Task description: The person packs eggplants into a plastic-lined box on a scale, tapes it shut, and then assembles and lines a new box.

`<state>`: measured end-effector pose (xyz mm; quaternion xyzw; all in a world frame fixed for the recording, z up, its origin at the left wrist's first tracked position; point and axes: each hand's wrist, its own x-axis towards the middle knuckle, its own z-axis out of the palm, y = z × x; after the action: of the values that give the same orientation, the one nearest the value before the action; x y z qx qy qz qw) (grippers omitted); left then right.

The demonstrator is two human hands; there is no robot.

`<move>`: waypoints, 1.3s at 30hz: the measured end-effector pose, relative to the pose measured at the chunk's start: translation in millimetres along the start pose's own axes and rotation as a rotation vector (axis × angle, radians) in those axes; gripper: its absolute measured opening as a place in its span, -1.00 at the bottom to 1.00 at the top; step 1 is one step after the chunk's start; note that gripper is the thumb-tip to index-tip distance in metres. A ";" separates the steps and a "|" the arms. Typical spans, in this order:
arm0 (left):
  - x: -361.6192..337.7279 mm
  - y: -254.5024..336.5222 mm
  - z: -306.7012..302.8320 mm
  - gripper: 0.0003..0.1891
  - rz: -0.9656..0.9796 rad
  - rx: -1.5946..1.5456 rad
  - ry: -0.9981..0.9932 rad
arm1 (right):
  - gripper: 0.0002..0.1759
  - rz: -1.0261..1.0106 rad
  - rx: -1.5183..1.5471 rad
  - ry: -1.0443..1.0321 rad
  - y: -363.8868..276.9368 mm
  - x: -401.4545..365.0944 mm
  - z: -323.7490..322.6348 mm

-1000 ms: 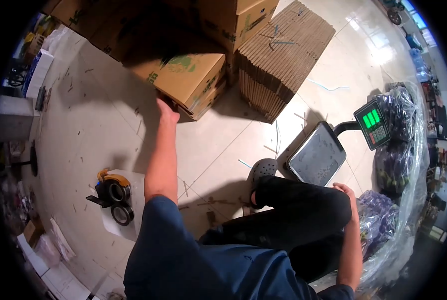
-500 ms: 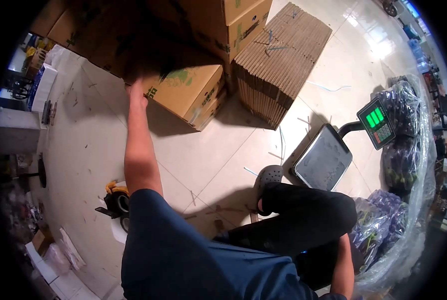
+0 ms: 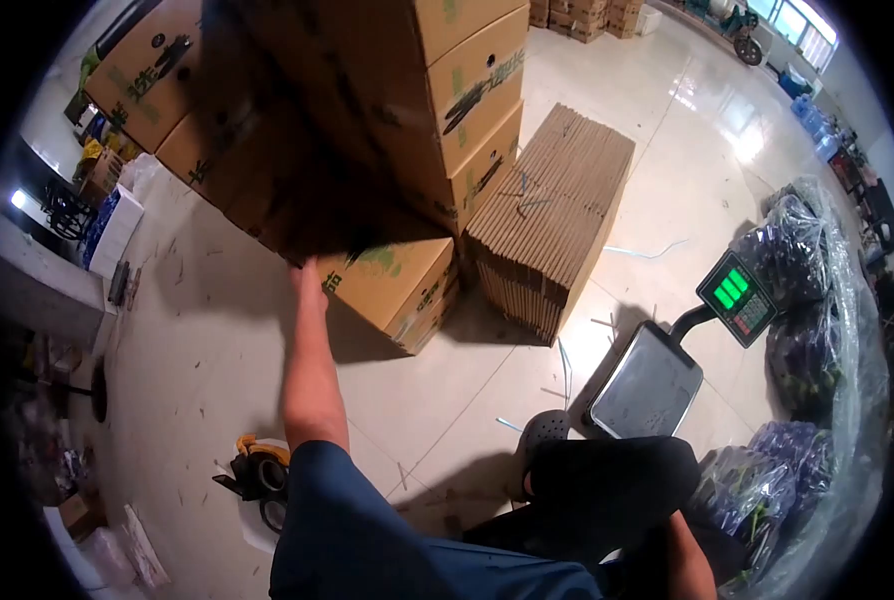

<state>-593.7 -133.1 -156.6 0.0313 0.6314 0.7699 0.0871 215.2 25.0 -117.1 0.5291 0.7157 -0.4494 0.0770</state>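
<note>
My left arm stretches forward to a stack of printed cardboard boxes. My left hand (image 3: 309, 270) is at the near left edge of a low carton (image 3: 392, 285), right under the dark shaded side of a leaning carton (image 3: 232, 165); its fingers are hidden in the shadow there. Taller stacked cartons (image 3: 475, 110) rise behind the low one. On the right, only my right forearm (image 3: 685, 560) shows, reaching down past my bent knee, and that hand is out of sight.
A bundle of flattened cardboard (image 3: 557, 215) stands right of the cartons. Nearer me is a platform scale (image 3: 652, 380) with a lit green display. Plastic-wrapped dark produce (image 3: 802, 300) lines the right side. A tape dispenser (image 3: 262, 470) lies on the floor at left.
My view has tilted up, so everything sits lower and more of the carton stack and room shows. My left hand stays by the low carton's edge.
</note>
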 end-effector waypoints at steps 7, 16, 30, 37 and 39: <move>33.8 -23.7 -1.1 -0.41 -0.122 0.041 0.060 | -0.54 -0.051 -0.133 0.001 -15.7 -16.6 -8.0; -116.1 0.2 49.6 -0.27 -0.244 0.043 0.035 | -0.53 -0.047 -0.059 0.438 61.2 -62.3 -72.7; -407.9 -36.7 192.1 -0.16 0.912 0.947 -0.899 | -0.54 0.013 -0.231 0.336 64.8 -111.2 -64.7; -344.7 -8.5 298.7 -0.05 1.155 1.308 -0.788 | -0.54 0.033 -0.074 0.501 85.8 -138.3 -64.4; -343.1 -26.3 301.4 -0.05 1.087 1.371 -0.804 | -0.53 0.043 -0.038 0.503 90.1 -145.5 -63.3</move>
<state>-206.2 103.7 -100.6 0.6253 0.7662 0.1004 -0.1088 375.1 -26.0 -45.5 0.6378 0.7093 -0.2884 -0.0837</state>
